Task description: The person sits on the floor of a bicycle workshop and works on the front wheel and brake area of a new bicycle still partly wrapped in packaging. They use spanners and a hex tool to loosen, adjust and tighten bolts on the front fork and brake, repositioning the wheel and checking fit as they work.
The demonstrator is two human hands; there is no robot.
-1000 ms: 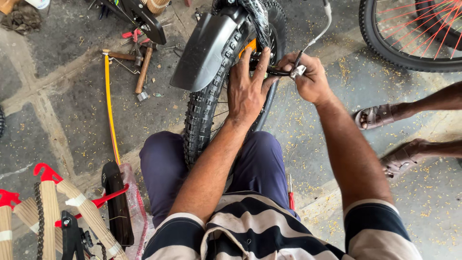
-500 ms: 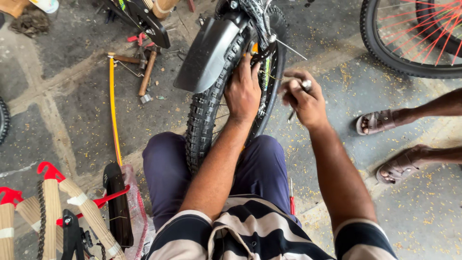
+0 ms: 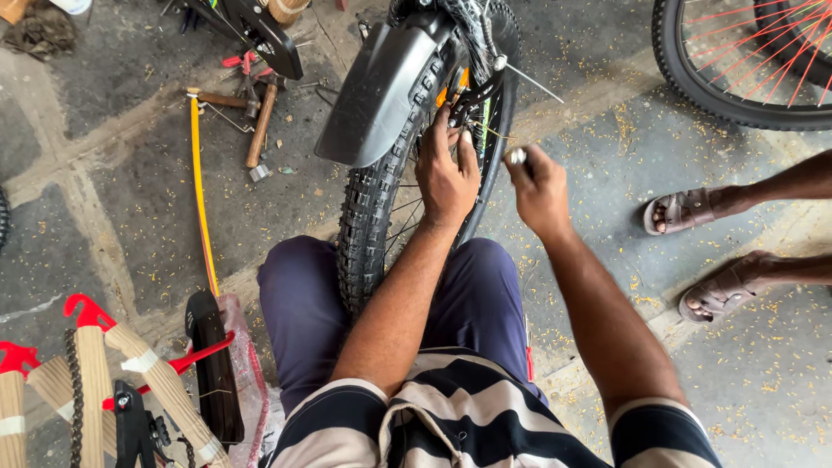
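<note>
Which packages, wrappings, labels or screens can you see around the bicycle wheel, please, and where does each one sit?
Paper-wrapped frame tubes: bottom left on the floor, long tan tubes banded with white tape, red ends showing.
Clear plastic bag: on the floor beside the person's left knee, crumpled, partly under a black mudguard.
No screens or signs are in view; any labels are too small to tell.

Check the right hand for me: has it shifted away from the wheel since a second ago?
Yes. The right hand, gripping a small tool, has pulled back from the bicycle wheel and now sits clear of the tyre, while the left hand stays there.
</note>
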